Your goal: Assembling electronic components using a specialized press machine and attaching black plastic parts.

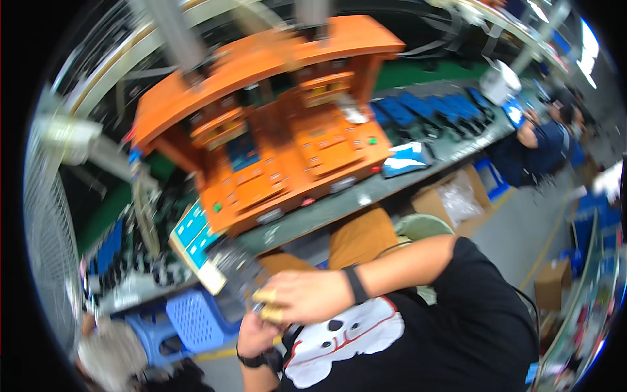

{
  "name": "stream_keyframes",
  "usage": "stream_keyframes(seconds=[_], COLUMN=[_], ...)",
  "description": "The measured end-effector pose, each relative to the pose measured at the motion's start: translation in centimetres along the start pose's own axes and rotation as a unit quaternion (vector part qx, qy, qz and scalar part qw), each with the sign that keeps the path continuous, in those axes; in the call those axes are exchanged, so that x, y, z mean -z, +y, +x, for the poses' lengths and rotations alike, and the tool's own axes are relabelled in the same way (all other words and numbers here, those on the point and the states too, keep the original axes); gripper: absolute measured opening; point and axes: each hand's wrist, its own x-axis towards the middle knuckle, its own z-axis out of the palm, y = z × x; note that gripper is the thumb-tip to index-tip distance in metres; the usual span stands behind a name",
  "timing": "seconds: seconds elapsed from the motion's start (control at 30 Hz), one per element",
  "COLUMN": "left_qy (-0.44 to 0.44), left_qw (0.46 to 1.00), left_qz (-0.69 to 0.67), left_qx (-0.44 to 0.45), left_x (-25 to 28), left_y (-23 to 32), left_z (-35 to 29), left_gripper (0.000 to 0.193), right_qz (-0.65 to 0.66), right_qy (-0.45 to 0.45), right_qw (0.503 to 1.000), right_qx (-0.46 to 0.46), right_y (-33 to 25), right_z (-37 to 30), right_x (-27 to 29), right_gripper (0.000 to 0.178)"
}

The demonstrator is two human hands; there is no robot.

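My right hand [304,297], with yellow finger covers on its fingertips and a dark band at the wrist, reaches across my body and meets my left hand [258,333]. Between them they grip a dark, flat part [238,268], smeared by motion, which sticks out up and to the left. The left fingers are mostly hidden behind the part and the right hand. Just beyond the part lies a teal and cream card or tray [196,238] at the bench edge. Behind it stands an orange two-station press fixture [287,166] with green and red buttons.
A row of blue-and-black parts [431,108] lies on the bench [450,147] to the right, near a blue-and-white packet [405,160]. Blue stools [199,317] stand at lower left. A cardboard box [470,202] and bin [424,225] sit below. Other people [539,140] are nearby.
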Motion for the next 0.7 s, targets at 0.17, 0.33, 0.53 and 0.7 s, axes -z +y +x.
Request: stream_keyframes(seconds=[0.17,0.33,0.53,0.7], left_qy=[0.045,0.157,0.171,0.184], left_qw=[0.991,0.961,0.959,0.947], left_qz=[0.127,0.227,0.221,0.258], left_qx=[0.002,-0.036,-0.046,-0.056], left_x=[2.6,3.3,4.0,5.4], left_y=[1.8,-0.8,-2.0,-1.6], left_z=[4.1,5.3,5.8,5.0], left_gripper=[0.053,0.039,0.038,0.037], right_qz=[-0.081,-0.183,-0.226,-0.222], right_qy=[-0.054,-0.083,-0.114,-0.186], right_qw=[0.994,0.972,0.954,0.934], right_qx=[-0.058,-0.126,-0.158,-0.208], right_y=[0.0,4.4,14.0,14.8], right_z=[0.8,5.3,8.3,9.1], right_x=[8.3,12.2,12.1,12.5], right_gripper=[0.041,0.04,0.049,0.057])
